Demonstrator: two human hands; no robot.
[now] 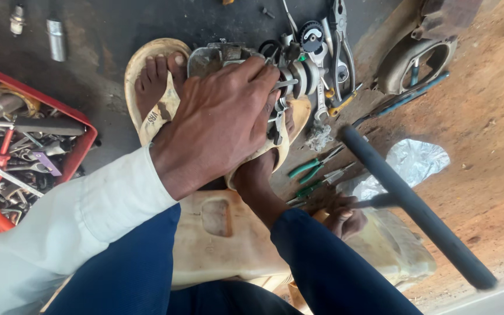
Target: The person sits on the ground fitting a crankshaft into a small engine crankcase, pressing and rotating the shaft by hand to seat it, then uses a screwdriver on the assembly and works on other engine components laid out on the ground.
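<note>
left hand (220, 119) presses engine part (252, 70) | right hand (345, 217) grips T-handle tool (415, 204) | red toolbox (86, 143) left

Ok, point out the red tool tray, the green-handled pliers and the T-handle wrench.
red tool tray (90, 139): head view, on its right rim.
green-handled pliers (304, 168): head view, on a green handle.
dark T-handle wrench (415, 209): head view, on the crossbar.

Left hand (220, 119) presses palm-down, fingers (258, 70) curled; right hand (342, 219) clenched low by the knee.
</note>
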